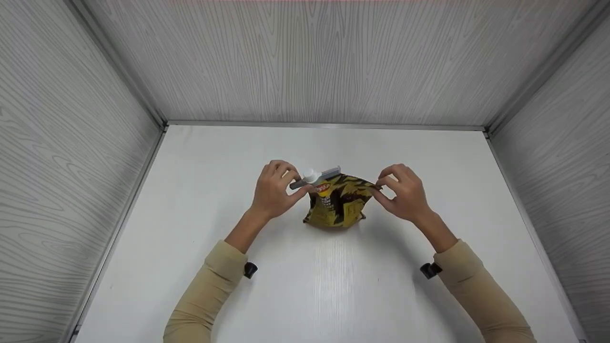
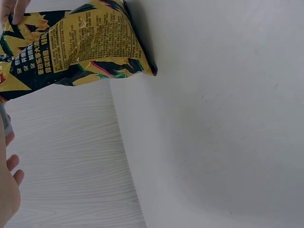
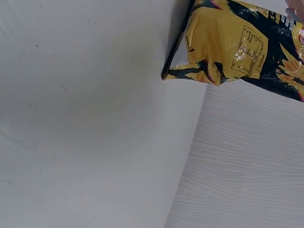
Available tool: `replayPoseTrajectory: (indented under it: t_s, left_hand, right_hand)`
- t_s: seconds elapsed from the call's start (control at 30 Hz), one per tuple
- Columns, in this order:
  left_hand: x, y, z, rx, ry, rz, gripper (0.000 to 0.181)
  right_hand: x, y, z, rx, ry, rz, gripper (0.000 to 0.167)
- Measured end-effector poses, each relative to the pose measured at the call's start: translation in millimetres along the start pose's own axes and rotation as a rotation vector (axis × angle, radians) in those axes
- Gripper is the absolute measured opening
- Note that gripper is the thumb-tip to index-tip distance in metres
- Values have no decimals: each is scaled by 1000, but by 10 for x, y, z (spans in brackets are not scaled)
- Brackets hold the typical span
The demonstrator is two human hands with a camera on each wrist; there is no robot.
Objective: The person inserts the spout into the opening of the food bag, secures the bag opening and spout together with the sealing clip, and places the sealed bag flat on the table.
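Note:
A yellow and black snack bag [image 1: 344,205] stands upright on the table, its printed back showing in the left wrist view [image 2: 95,40]. Along the left part of its top edge sits a grey bag clip [image 1: 331,172] with a round white cap [image 1: 311,176]. My left hand [image 1: 275,191] pinches the clip's left end, by the bag's top left corner. At the opposite corner, my right hand [image 1: 404,193] pinches the bag's top edge between thumb and fingers. How far the clip's bars are closed I cannot tell.
The white table [image 1: 305,286] lies under both hands. Grey wood-grain panels rise behind it [image 1: 305,62] and on the left [image 1: 62,166] and right [image 1: 562,166] sides. A small black camera [image 1: 250,270] is worn at the left cuff, another [image 1: 430,270] at the right.

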State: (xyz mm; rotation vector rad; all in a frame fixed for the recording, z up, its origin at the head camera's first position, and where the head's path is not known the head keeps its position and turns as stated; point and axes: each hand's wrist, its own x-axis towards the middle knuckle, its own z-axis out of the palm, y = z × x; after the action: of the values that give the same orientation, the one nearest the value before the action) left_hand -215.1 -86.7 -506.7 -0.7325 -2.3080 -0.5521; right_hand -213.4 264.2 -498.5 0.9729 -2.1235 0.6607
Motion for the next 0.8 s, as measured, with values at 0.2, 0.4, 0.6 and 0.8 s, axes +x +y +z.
replayPoseTrajectory:
  t_s: [0.2, 0.4, 0.6, 0.8]
  left_hand:
    - [-4, 4, 21, -4, -17, -11, 39]
    - [-2, -7, 50, -13, -25, -40, 39]
    - [13, -12, 89, -28, -30, -90, 39]
    - [17, -17, 153, -27, -53, -146, 37]
  right_hand:
    - [1, -24, 15, 15, 2, 16, 15]
    - [6, -22, 49, 22, 6, 40, 18]
    - [7, 11, 96, 22, 9, 89, 21]
    - [14, 67, 147, 22, 14, 122, 21]
